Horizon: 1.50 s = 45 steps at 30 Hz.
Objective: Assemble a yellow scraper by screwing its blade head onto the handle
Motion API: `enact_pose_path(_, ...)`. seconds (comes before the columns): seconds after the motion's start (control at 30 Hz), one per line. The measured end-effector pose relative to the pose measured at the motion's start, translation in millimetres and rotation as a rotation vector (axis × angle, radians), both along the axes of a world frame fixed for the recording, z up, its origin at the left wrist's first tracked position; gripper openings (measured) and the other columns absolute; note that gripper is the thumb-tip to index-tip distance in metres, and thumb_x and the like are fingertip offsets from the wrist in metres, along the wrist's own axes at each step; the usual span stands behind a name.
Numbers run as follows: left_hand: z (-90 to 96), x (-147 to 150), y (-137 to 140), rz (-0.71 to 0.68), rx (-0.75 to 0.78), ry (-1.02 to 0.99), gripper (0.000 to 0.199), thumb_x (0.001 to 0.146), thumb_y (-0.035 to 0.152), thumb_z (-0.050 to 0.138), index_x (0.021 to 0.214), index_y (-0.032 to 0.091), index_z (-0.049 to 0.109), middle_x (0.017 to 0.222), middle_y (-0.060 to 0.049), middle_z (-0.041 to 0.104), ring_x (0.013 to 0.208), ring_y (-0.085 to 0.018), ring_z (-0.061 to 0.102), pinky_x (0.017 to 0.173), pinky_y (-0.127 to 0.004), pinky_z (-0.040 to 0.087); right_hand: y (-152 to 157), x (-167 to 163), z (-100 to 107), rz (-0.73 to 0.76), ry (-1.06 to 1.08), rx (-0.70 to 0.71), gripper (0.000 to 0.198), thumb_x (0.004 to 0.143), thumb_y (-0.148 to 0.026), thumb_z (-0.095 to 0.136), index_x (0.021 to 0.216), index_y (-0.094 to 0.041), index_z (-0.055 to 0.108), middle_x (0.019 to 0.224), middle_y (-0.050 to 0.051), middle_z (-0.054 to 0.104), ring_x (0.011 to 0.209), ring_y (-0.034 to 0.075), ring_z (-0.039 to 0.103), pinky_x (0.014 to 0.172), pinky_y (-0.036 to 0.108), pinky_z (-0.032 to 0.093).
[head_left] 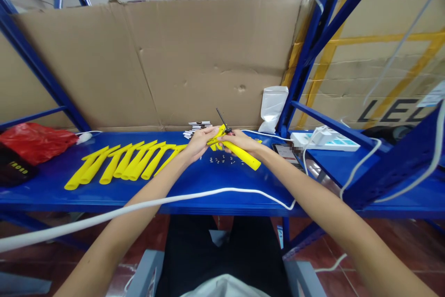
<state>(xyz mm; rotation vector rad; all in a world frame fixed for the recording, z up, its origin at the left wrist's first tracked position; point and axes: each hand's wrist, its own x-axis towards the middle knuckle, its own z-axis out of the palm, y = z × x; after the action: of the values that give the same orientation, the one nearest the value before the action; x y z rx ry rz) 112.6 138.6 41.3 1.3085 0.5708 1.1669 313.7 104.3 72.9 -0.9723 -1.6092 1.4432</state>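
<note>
My left hand (pixel 200 142) is closed on the head end of a yellow plastic handle-shaped part (pixel 246 155). Its tube end slants down to the right, under my right hand (pixel 240 139). Closed fingers of that hand grip a screwdriver (pixel 222 119), whose dark shaft points up and away from the part; its red and black grip is partly covered. Whether the right fingers also press on the yellow part is hard to tell. Several small screws (pixel 222 160) are scattered on the blue tabletop (pixel 208 186) just below my hands. Small yellow pieces (pixel 216 147) lie behind the held part.
Several similar yellow parts (pixel 114 163) lie in a row at left, beside a red plastic bag (pixel 38 142). A white cable (pixel 146 200) crosses in front of my forearms. At right are a phone (pixel 285 152) and a power strip (pixel 333 143). Cardboard (pixel 208 56) stands behind.
</note>
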Motion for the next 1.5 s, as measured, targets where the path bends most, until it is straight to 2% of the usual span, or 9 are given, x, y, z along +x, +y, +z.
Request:
enact_pose_path(0.13, 1.1, 0.0, -1.9, -0.029, 0.019, 0.031, 0.050, 0.082, 0.040, 0.105, 0.126, 0.017, 0.093, 0.123, -0.016, 0.090, 0.104, -0.026, 0.083, 0.101, -0.038, 0.063, -0.2, 1.8, 2.6, -0.004, -0.019, 0.002, 0.058, 0.084, -0.069, 0.098, 0.085, -0.020, 0.066, 0.066, 0.003, 0.070, 0.048, 0.012, 0.059, 0.040, 0.022, 0.048)
enact_pose_path(0.23, 7.2, -1.9, -3.9, -0.037, 0.033, 0.046, 0.053, 0.085, 0.047, 0.104, 0.127, 0.017, 0.093, 0.125, -0.017, 0.089, 0.100, -0.024, 0.082, 0.102, -0.040, 0.063, 0.1, 0.9, 1.1, -0.039, 0.011, 0.049, 0.058, 0.084, -0.070, 0.097, 0.087, -0.020, 0.067, 0.062, 0.001, 0.067, 0.048, 0.012, 0.059, 0.042, 0.023, 0.048)
enact_pose_path(0.4, 20.6, -9.6, -3.9, 0.131, 0.069, 0.055, 0.058, 0.080, 0.065, 0.104, 0.110, 0.017, 0.094, 0.111, -0.014, 0.089, 0.096, -0.023, 0.081, 0.092, -0.034, 0.064, 1.8, -0.1, -3.1, -0.155, 0.111, 0.194, 0.058, 0.084, -0.074, 0.093, 0.089, -0.022, 0.068, 0.065, 0.000, 0.066, 0.052, 0.013, 0.059, 0.047, 0.025, 0.050)
enact_pose_path(0.6, 25.6, -11.9, -6.4, 0.252, 0.075, -0.015, 0.053, 0.067, 0.055, 0.112, 0.100, 0.018, 0.094, 0.104, -0.011, 0.089, 0.091, -0.022, 0.080, 0.086, -0.033, 0.063, 1.4, 0.9, -3.6, -0.237, 0.120, 0.339, 0.057, 0.082, -0.075, 0.091, 0.080, -0.022, 0.069, 0.066, 0.000, 0.066, 0.054, 0.014, 0.059, 0.053, 0.028, 0.052)
enact_pose_path(0.87, 25.0, -7.6, -12.0, 0.231, 0.067, -0.041, 0.046, 0.069, 0.047, 0.111, 0.103, 0.020, 0.096, 0.112, -0.011, 0.090, 0.094, -0.019, 0.078, 0.084, -0.029, 0.061, -1.4, -0.8, -7.3, -0.268, 0.081, 0.402, 0.059, 0.083, -0.079, 0.089, 0.081, -0.022, 0.071, 0.069, 0.000, 0.067, 0.057, 0.016, 0.061, 0.056, 0.030, 0.052)
enact_pose_path(1.0, 28.4, -7.7, -15.5, 0.176, 0.077, -0.096, 0.052, 0.076, 0.048, 0.107, 0.119, 0.021, 0.094, 0.117, -0.011, 0.089, 0.097, -0.020, 0.079, 0.087, -0.031, 0.062, -3.6, -1.2, -6.0, -0.288, 0.089, 0.435, 0.058, 0.083, -0.077, 0.090, 0.081, -0.023, 0.070, 0.070, 0.000, 0.067, 0.059, 0.017, 0.063, 0.058, 0.030, 0.052)
enact_pose_path(1.13, 30.4, -8.1, -16.7, 0.139, 0.065, -0.155, 0.057, 0.084, 0.056, 0.101, 0.128, 0.022, 0.090, 0.109, -0.010, 0.088, 0.099, -0.021, 0.082, 0.088, -0.031, 0.062, -6.5, -0.9, -2.6, -0.321, 0.111, 0.449, 0.059, 0.086, -0.082, 0.086, 0.083, -0.025, 0.070, 0.070, 0.001, 0.067, 0.058, 0.018, 0.062, 0.058, 0.031, 0.053)
enact_pose_path(1.33, 29.1, -5.7, -18.3, 0.152, 0.079, -0.162, 0.054, 0.077, 0.057, 0.107, 0.112, 0.020, 0.090, 0.105, -0.009, 0.088, 0.095, -0.021, 0.081, 0.084, -0.030, 0.061, -8.2, -0.3, -0.2, -0.331, 0.135, 0.446, 0.062, 0.085, -0.087, 0.084, 0.083, -0.027, 0.069, 0.067, 0.001, 0.064, 0.058, 0.019, 0.061, 0.057, 0.033, 0.055)
enact_pose_path(1.5, 28.4, -4.5, -19.0, 0.207, 0.093, -0.156, 0.048, 0.075, 0.056, 0.108, 0.096, 0.017, 0.090, 0.090, -0.007, 0.084, 0.081, -0.017, 0.076, 0.077, -0.029, 0.059, -11.5, -2.1, 1.8, -0.278, 0.145, 0.440, 0.064, 0.085, -0.087, 0.084, 0.082, -0.025, 0.068, 0.070, 0.002, 0.069, 0.057, 0.017, 0.062, 0.056, 0.031, 0.056)
